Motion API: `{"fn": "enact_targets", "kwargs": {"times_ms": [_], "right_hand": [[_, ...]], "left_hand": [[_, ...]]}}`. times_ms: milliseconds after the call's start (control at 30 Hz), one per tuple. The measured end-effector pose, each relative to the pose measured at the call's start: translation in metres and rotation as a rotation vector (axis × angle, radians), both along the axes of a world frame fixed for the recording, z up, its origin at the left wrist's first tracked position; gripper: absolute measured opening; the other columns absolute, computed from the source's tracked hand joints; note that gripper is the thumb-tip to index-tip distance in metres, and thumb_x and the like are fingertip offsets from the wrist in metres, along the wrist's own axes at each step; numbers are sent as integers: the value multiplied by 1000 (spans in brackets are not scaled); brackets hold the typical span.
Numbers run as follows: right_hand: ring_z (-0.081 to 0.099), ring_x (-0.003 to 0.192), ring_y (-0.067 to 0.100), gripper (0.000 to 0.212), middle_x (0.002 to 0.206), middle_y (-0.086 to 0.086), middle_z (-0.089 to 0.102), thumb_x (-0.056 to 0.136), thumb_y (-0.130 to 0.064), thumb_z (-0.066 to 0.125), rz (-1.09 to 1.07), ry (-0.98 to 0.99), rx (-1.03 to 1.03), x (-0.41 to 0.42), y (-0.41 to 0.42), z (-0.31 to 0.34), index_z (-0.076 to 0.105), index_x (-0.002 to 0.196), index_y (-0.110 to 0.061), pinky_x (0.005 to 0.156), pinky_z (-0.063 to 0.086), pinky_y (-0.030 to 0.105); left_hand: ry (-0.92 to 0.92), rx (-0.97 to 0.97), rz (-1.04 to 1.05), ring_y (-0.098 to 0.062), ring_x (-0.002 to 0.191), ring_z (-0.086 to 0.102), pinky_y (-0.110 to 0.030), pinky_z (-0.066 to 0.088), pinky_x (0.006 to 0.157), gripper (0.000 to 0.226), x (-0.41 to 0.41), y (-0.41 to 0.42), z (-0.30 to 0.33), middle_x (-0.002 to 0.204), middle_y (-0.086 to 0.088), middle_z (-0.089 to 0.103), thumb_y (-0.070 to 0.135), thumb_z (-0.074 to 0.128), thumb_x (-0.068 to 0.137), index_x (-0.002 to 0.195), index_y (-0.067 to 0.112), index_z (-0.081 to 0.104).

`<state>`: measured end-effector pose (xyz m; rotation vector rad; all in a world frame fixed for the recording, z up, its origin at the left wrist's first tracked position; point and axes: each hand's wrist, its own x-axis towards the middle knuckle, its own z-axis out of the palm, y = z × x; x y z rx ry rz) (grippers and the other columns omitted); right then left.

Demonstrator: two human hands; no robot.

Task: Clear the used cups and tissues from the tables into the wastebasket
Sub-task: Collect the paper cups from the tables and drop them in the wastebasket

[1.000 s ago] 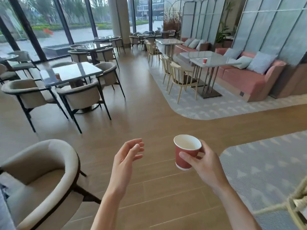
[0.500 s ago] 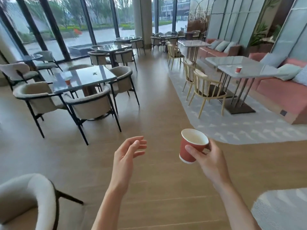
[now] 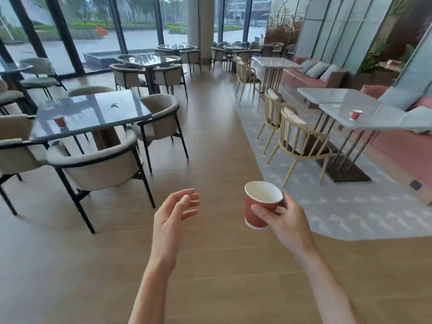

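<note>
My right hand (image 3: 284,222) grips a red paper cup (image 3: 258,208) upright in front of me, thumb across its side. My left hand (image 3: 174,212) hovers beside it with relaxed fingers and holds nothing. A second red cup (image 3: 60,120) stands on the dark glass table (image 3: 93,113) at the left, where a small crumpled tissue (image 3: 114,104) also lies. A third red cup (image 3: 355,114) stands on the pale marble table (image 3: 374,113) at the right. No wastebasket is in view.
Beige armchairs (image 3: 98,164) ring the dark table at left. Wooden spindle chairs (image 3: 301,139) stand on a grey rug (image 3: 339,206) by the marble table, with a pink sofa (image 3: 402,148) behind. A wood-floor aisle (image 3: 210,136) runs ahead between them.
The view has advanced up the aisle: both tables and their chairs are nearer and larger. The near armchair at lower left has left the view. My hands keep the same pose, cup still held.
</note>
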<state>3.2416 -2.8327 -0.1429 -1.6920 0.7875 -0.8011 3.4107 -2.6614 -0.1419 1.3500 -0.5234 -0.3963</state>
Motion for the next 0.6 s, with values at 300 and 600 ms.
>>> {"fn": "enact_targets", "kwargs": {"times_ms": [300, 600], "right_hand": [[67, 90, -9, 47, 107, -10, 72, 77, -19, 87, -84, -30, 23, 150, -163, 14, 65, 119, -21, 74, 51, 10], [67, 97, -5, 49, 110, -12, 72, 76, -27, 88, -112, -36, 2, 290, -367, -14, 64, 118, -29, 81, 56, 21]], "left_hand": [[-30, 21, -98, -25, 105, 71, -45, 56, 93, 28, 160, -179, 23, 107, -8, 76, 29, 56, 97, 110, 12, 74], [-37, 62, -89, -26, 104, 72, -50, 56, 94, 31, 297, -386, 0, 105, -8, 76, 32, 57, 92, 110, 14, 75]]}}
